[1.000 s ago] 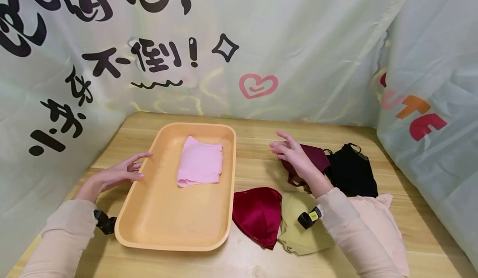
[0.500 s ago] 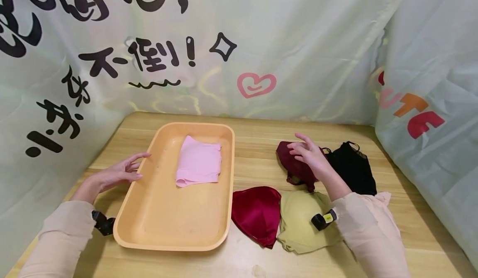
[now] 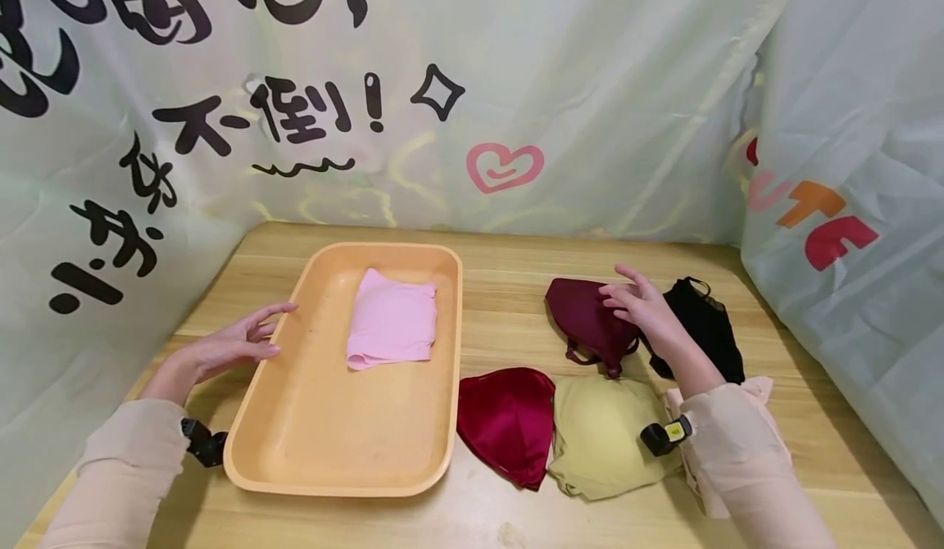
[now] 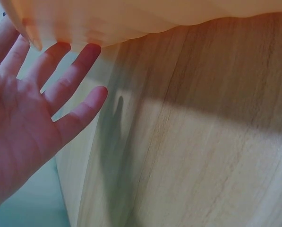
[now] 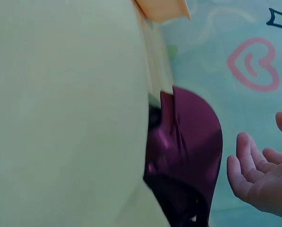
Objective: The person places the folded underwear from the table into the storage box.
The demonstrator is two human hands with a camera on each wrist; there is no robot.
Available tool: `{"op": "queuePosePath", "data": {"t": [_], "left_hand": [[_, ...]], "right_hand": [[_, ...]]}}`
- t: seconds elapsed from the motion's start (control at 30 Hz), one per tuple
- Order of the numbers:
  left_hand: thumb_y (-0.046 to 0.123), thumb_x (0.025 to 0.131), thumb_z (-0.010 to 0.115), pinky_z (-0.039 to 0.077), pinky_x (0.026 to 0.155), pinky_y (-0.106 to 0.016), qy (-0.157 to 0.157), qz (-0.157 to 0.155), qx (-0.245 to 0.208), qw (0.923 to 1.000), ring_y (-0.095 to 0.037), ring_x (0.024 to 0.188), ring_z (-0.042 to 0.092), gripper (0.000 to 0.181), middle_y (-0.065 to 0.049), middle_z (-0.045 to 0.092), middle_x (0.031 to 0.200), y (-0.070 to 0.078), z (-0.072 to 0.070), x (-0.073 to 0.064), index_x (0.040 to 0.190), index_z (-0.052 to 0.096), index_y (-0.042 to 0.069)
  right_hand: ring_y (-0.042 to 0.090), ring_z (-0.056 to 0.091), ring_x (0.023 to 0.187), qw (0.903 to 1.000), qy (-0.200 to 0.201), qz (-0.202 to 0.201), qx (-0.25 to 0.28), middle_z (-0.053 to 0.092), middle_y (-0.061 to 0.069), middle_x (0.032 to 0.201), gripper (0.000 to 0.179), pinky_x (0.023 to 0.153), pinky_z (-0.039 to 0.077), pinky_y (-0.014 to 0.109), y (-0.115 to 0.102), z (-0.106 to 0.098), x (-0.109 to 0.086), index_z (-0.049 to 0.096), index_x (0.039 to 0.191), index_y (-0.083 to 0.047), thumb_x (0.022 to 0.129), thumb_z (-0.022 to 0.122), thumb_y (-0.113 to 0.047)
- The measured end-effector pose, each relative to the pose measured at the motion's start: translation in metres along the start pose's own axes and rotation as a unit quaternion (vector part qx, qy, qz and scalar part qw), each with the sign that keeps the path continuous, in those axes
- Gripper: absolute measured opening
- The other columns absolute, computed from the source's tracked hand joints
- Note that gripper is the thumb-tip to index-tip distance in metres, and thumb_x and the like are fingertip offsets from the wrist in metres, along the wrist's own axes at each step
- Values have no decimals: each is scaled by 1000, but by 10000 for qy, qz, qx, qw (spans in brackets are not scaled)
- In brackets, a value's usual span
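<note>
At the left, an orange plastic tray lies on the table with a folded pink cloth inside. My left hand touches the tray's left side with extended fingers; the left wrist view shows its fingertips against the outer wall. My right hand, fingers loosely bent and holding nothing, hovers over the gap between a maroon bra and a black strappy top. Seen from the right wrist, the maroon bra stands out just beside that hand.
Right of the tray lie a shiny red bra cup and a yellow-green bra. A pale pink garment is partly hidden beneath my right forearm. Printed cloth walls enclose the wooden table.
My right hand has moved right, from the maroon bra's left edge toward the black top, uncovering more of the maroon bra. The left hand and tray have stayed put.
</note>
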State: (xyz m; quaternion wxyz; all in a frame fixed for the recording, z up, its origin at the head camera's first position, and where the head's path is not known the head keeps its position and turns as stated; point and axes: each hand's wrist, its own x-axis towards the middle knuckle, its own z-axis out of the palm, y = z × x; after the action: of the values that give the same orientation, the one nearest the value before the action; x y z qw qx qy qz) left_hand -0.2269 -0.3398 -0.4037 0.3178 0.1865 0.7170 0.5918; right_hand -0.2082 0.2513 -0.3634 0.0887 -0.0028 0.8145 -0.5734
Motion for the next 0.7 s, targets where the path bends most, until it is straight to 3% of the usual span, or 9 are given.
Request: {"op": "queuePosePath", "data": {"t": [0.2,0.3,0.43,0.53,0.7], "left_hand": [[2,90,50,48,85,-33,-47,58,-19,10000,-14,106,56,65,8,47,125,-1,0,-1,143,18,21],[3,91,50,47,85,-32,-7,24,26,10000,-13,106,56,66,10,47,124,-1,0,-3,144,16,20],[4,90,51,47,85,-31,-5,57,13,10000,-12,106,55,66,11,49,123,-1,0,-3,144,16,18],[5,90,53,47,85,-31,-43,92,10,9999,-11,106,55,66,11,49,123,-1,0,-2,144,18,20],[5,90,52,47,85,-31,-160,194,24,9997,-12,107,55,64,10,47,125,-3,-2,-1,142,22,26]], "right_hand": [[6,51,101,9997,50,73,-220,36,28,134,65,101,32,45,8,-13,-1,3,146,-4,98,36,-33],[0,51,96,9995,24,123,-300,36,29,133,64,100,32,46,12,-18,1,4,146,-3,98,36,-32],[24,50,110,9985,-22,241,-486,34,33,133,63,99,32,49,17,-22,2,7,144,2,98,36,-30],[42,35,122,9965,-135,368,-732,28,35,136,62,100,30,53,19,-24,3,11,142,7,98,37,-30],[48,25,125,9887,-257,513,-1383,21,37,138,62,100,27,57,22,-25,4,17,139,10,98,37,-31]]}}
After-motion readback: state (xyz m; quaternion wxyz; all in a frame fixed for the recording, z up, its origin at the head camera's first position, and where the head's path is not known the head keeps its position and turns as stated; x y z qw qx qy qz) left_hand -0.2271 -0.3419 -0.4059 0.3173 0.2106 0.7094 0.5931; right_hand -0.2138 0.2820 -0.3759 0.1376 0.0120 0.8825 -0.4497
